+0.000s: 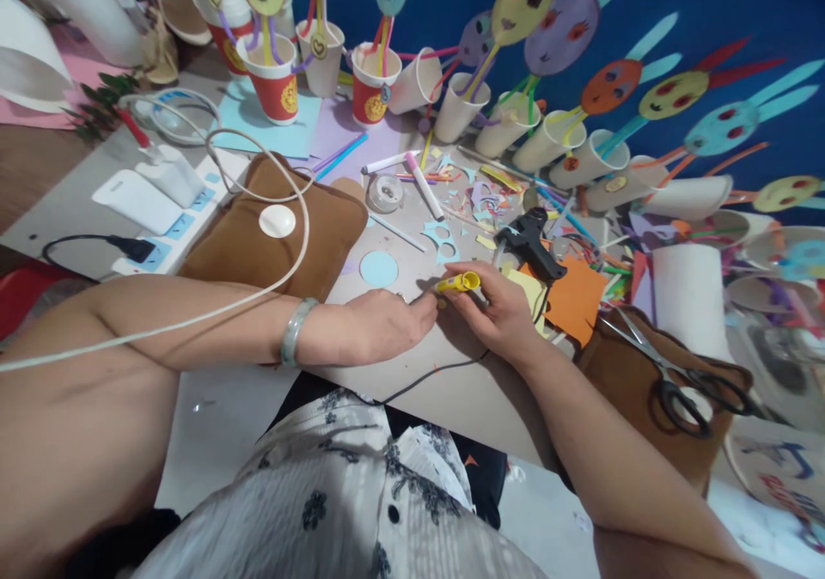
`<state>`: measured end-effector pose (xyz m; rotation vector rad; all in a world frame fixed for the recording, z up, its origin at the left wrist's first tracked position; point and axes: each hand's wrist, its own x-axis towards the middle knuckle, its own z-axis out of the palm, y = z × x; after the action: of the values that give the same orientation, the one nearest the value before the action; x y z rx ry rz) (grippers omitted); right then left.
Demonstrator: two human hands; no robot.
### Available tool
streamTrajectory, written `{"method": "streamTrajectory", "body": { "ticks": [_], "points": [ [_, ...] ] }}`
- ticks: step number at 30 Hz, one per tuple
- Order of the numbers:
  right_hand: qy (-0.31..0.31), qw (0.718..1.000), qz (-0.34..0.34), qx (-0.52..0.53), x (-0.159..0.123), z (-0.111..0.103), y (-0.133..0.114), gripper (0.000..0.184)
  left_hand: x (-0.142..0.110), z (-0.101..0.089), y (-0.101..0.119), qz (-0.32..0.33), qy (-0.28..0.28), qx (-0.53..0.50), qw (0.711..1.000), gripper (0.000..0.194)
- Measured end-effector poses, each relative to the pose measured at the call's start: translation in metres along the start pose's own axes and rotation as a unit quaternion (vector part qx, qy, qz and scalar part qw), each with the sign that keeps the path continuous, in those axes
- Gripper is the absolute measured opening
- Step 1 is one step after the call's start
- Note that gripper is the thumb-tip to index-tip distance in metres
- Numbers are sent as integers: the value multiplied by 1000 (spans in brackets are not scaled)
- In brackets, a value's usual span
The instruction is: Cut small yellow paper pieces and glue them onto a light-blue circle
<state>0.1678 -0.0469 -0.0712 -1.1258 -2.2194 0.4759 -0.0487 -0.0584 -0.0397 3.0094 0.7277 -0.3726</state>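
Observation:
My right hand (499, 313) is closed around a short yellow tube (461, 283) with a round open end, held just above the table. Beside it, the fingertips of my left hand (380, 326) are pinched together near the tube's other end. What they grip, if anything, is hidden. A light blue paper circle (378, 268) lies just beyond my left hand. Close to my right hand are a black glue gun (534, 240), yellow paper (525, 291) and a sheet of orange paper (576, 298).
Paper cups with painted rabbit-like heads, such as a red cup (274, 89), line the back. Paper scraps, a pink-capped marker (424, 185) and a clear round container (385, 192) lie mid-table. Scissors (670, 377) rest on a brown cushion at right. A white cable (302, 244) crosses my left arm.

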Motion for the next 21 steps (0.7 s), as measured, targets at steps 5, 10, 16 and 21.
{"method": "streamTrajectory", "body": {
  "ticks": [5, 10, 16, 21],
  "points": [
    [-26, 998, -48, -20, 1, 2, -1, 28, 0, -5, -1, 0, -26, -26, 999, 52],
    [-21, 998, -41, -48, 1, 9, 0, 25, -1, -7, -2, 0, -39, -52, 998, 52],
    [47, 998, 3, -30, 0, 4, 3, 26, -3, -4, 0, -10, -11, -33, 999, 58],
    [88, 992, 84, 44, 0, -2, 2, 30, -3, -2, 1, -20, -1, -51, 998, 57]
  ]
}}
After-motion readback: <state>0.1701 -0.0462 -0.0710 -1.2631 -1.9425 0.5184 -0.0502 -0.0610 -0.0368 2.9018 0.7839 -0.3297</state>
